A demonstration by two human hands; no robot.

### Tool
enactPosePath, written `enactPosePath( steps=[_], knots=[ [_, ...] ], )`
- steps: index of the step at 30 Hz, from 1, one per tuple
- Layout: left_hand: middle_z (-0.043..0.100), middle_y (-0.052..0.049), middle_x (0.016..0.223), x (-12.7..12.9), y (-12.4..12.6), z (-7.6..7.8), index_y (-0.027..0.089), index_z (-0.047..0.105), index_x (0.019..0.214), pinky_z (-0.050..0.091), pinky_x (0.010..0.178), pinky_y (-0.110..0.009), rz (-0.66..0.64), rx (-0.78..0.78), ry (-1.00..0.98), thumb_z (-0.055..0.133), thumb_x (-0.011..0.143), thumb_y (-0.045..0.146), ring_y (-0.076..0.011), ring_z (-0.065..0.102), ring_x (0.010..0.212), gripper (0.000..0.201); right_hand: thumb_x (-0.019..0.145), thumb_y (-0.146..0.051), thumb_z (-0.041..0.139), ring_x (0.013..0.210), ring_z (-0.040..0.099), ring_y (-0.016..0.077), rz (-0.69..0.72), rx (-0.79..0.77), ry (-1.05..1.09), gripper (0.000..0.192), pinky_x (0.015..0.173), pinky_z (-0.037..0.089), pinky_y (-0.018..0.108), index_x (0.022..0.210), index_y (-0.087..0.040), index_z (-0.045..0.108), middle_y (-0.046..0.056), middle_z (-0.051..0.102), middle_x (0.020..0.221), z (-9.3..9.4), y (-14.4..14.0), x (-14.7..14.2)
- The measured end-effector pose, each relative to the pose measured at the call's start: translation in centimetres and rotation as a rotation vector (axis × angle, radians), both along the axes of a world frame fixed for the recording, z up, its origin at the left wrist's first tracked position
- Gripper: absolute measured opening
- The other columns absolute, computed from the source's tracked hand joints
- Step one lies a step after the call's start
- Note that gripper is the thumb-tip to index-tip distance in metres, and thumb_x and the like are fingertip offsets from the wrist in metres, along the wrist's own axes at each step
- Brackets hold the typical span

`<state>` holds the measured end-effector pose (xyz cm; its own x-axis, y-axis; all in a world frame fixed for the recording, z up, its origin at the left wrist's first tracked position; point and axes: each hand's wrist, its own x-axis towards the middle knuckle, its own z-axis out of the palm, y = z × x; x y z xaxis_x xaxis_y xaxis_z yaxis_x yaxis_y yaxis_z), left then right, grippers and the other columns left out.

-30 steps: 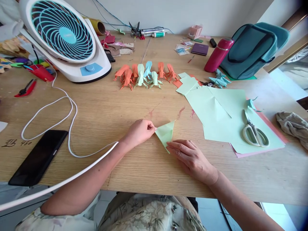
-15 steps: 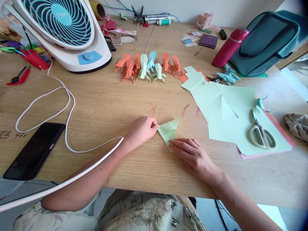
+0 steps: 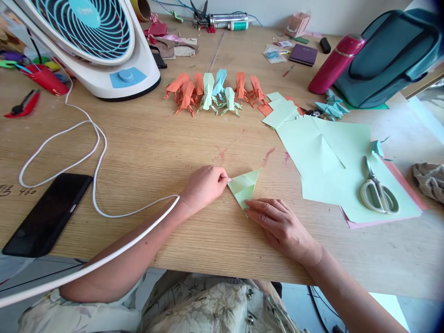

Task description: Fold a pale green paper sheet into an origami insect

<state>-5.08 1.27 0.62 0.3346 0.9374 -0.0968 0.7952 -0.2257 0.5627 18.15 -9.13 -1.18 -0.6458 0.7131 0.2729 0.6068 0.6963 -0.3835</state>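
Barely anything has moved since the earlier frame in the head view beyond a slight drift of framing: the folded green paper (image 3: 245, 182) lies on the worktop (image 3: 156, 152), my left hand (image 3: 208, 182) at its nine o'clock, grip closed on that corner. At its five o'clock my right hand (image 3: 280, 226) rests fingertips near the lower tip, though I cannot tell whether they pinch. I judge a crease is being set, calling next for a steady corner and even pressure.

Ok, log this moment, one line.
left hand: pinching folded green paper | right hand: touching its near end | scissors: on green sheets
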Motion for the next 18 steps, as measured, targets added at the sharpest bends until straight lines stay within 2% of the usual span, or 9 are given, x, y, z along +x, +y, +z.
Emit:
enactPosePath(
  steps=[9, 18],
  knots=[
    [0.067, -0.003, 0.069, 0.22, -0.19, 0.30, 0.019, 0.065, 0.071, 0.031, 0.059, -0.028, -0.021, 0.008, 0.075, 0.062, 0.088, 0.023, -0.0172, 0.056, 0.062, 0.018, 0.099, -0.012, 0.043, 0.120, 0.058, 0.0275, -0.003, 0.000, -0.026, 0.041, 0.090, 0.051, 0.045, 0.136, -0.021, 0.057, 0.012, 0.060, 0.138, 0.00, -0.11, 0.01],
    [0.062, -0.004, 0.084, 0.17, -0.65, -0.37, 0.018, 0.055, 0.075, 0.035, 0.062, -0.028, -0.068, 0.123, 0.123, 0.057, 0.091, 0.019, -0.0177, 0.057, 0.075, 0.016, 0.102, -0.016, 0.042, 0.125, 0.053, 0.0289, 0.009, -0.034, -0.095, 0.039, 0.094, 0.048, 0.047, 0.139, -0.019, 0.054, 0.012, 0.054, 0.145, 0.10, -0.38, 0.11]
  ],
)
